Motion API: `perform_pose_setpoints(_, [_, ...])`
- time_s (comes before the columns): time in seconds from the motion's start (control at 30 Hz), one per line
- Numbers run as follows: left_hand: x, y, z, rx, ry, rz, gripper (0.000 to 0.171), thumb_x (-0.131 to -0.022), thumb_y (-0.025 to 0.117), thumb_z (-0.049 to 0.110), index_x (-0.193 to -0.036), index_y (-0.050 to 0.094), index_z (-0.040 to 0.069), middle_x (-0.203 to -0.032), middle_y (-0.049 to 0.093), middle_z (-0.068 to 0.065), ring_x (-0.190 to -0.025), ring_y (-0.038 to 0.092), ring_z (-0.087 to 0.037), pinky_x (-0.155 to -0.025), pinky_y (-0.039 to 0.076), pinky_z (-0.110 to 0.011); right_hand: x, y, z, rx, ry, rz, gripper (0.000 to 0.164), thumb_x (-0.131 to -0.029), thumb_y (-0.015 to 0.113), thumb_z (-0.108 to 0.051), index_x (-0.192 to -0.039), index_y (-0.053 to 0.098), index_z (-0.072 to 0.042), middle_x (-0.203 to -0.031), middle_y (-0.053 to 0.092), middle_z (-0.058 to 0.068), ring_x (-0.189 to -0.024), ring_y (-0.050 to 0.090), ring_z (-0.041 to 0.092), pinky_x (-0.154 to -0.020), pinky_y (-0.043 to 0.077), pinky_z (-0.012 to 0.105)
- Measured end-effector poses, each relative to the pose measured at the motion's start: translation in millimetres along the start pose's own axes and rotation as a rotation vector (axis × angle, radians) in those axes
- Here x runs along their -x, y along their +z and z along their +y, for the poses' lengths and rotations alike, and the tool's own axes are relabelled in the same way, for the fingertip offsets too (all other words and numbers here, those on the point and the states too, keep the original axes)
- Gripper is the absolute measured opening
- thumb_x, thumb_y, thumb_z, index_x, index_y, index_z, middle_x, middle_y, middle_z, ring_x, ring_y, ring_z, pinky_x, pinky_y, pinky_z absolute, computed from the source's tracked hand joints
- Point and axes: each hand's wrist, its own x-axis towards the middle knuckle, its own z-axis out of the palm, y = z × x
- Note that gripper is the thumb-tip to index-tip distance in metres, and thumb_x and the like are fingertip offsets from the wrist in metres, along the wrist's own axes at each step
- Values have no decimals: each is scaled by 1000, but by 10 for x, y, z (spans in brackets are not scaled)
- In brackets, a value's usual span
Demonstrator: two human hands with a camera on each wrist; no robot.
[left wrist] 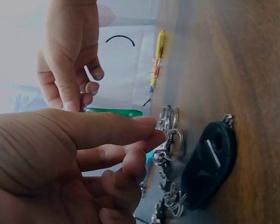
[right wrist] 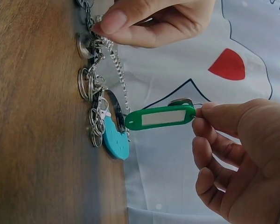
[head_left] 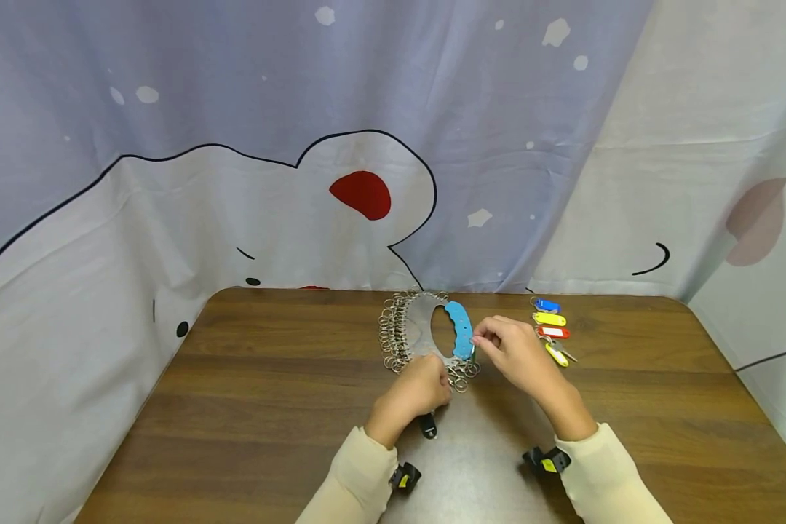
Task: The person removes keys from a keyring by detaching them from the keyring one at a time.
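Note:
My right hand (head_left: pixel 514 353) pinches the small ring of a green key tag (right wrist: pixel 156 117) with a white label. A key (right wrist: pixel 180 101) hangs behind that tag, mostly hidden. A fan-shaped metal plate (head_left: pixel 421 320) with a blue handle (head_left: pixel 460 329) lies on the table, its edge lined with clasps and rings. At its near end, my left hand (head_left: pixel 419 386) has thumb and forefinger pinched at a metal ring (left wrist: pixel 177 142); the exact hold is partly hidden. Just below lies a black fob (left wrist: pixel 210 165) with a white line on it.
Right of the plate lie a blue key tag (head_left: pixel 547 306), a yellow key tag (head_left: pixel 550 319), a red key tag (head_left: pixel 554 332) and another yellow one with a key (head_left: pixel 566 352). A wooden table (head_left: pixel 268 393) meets a patterned curtain (head_left: pixel 268 211) behind.

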Motion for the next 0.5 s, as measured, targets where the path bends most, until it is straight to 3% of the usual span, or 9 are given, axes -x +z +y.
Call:
perform_pose_setpoints(0.1, [13,-51,5,21,-9,19,30,-66,69,2,-45,52,16,-43,46,9,-42,45,-8,-41,35,-19,-17,-10,-3,5,-2,25,9,-84,74,-11,-79,68,-15,-72,61,-3,-61,52,11,-55,47,32])
perform_pose_setpoints(0.33, [22,-230,13,45,-47,84,13,-73,78,18,-68,68,12,-65,61,4,-64,53,-13,-57,46,-26,-60,-60,-23,1,13,89,4,-85,73,-12,-83,69,-11,-73,59,-3,-63,51,12,-56,46,34])
perform_pose_setpoints(0.5, [31,-362,6,73,-50,121,20,-79,75,22,-90,72,6,-81,63,-4,-75,56,-17,-66,50,-32,-83,-96,11,-2,2,162,4,-84,73,-11,-83,69,-11,-73,60,-2,-64,51,11,-55,46,32])
